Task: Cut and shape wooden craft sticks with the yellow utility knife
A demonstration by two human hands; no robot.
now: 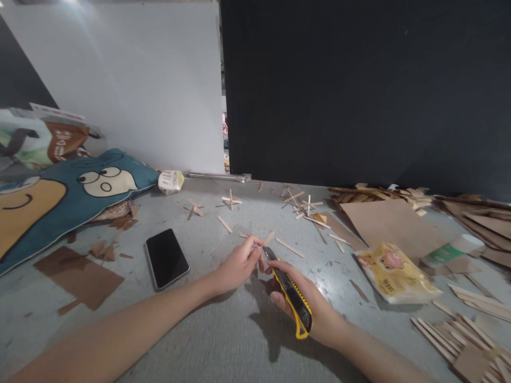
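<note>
My right hand is closed round a yellow and black utility knife, its blade end pointing up and left toward my other hand. Between the fingertips of my left hand is a small wooden craft stick, and the knife's tip meets or nearly meets it there. Whether the blade touches the stick is too small to tell. Just beyond my hands lie a loose stick and another stick. Farther back, several sticks are joined in crossed shapes, such as the small cross.
A black phone and brown cardboard scraps lie at left, by a blue cartoon cushion. To the right are a yellow tissue pack, a cardboard sheet and stick bundles. A black panel stands behind.
</note>
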